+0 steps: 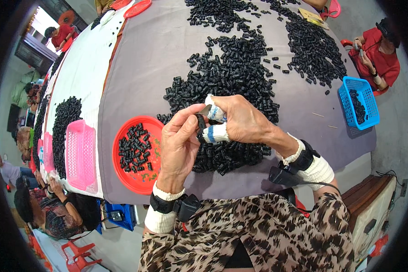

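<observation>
My left hand (pixel 177 144) pinches a small black cylindrical part (pixel 200 123) between thumb and fingers, over the near edge of a large pile of similar black parts (pixel 229 75). Against that part works my right hand (pixel 248 119), with white cloth covers on its thumb and a finger. A small grey blade (pixel 206 110) shows in its closed grip; most of the tool is hidden by the fingers. Just left of my left hand lies a round red plate (pixel 116 156) with a patterned bottom and several black parts in it.
A blue basket (pixel 375 115) with black parts stands at the right edge of the grey cloth (pixel 136 68), near thin sticks (pixel 318 114). At left, a pink basket (pixel 81 154) sits on a white-covered table. Several people sit around, one in red (pixel 376 59) at the right.
</observation>
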`<action>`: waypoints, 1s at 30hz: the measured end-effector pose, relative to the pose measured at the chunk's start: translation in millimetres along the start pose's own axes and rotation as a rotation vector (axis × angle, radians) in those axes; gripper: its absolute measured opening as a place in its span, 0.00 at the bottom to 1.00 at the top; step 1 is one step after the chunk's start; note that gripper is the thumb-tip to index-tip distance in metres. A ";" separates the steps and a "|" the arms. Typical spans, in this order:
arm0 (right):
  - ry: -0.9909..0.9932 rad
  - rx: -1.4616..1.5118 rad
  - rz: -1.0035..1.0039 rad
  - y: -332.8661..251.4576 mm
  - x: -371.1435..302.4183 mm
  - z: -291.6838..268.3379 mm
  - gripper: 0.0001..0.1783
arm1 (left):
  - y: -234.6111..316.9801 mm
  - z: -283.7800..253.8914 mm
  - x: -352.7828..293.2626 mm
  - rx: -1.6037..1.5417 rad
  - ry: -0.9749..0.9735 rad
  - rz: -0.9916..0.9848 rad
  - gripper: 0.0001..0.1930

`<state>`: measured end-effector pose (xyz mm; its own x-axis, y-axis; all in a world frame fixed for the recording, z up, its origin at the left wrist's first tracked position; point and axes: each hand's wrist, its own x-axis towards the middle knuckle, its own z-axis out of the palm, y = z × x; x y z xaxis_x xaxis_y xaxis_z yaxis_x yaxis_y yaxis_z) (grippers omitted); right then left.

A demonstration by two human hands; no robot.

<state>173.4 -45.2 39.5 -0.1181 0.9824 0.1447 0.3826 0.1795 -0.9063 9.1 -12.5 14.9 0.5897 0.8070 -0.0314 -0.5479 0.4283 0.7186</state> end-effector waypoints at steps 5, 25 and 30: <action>-0.049 -0.074 -0.033 0.4 6.6 -3.5 0.19 | 0.5 -2.5 5.2 0.062 0.016 0.024 0.12; -0.115 -0.094 -0.111 3.3 8.9 -2.8 0.18 | 1.2 -5.1 5.5 0.072 0.071 -0.008 0.12; 0.019 -0.061 -0.088 -1.9 6.6 1.1 0.18 | 3.1 -2.2 6.7 -0.028 0.022 0.006 0.11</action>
<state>170.9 -39.1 41.7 -0.1368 0.9635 0.2303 0.4269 0.2671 -0.8639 10.1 -4.9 15.4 0.5733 0.8182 -0.0428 -0.5678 0.4344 0.6992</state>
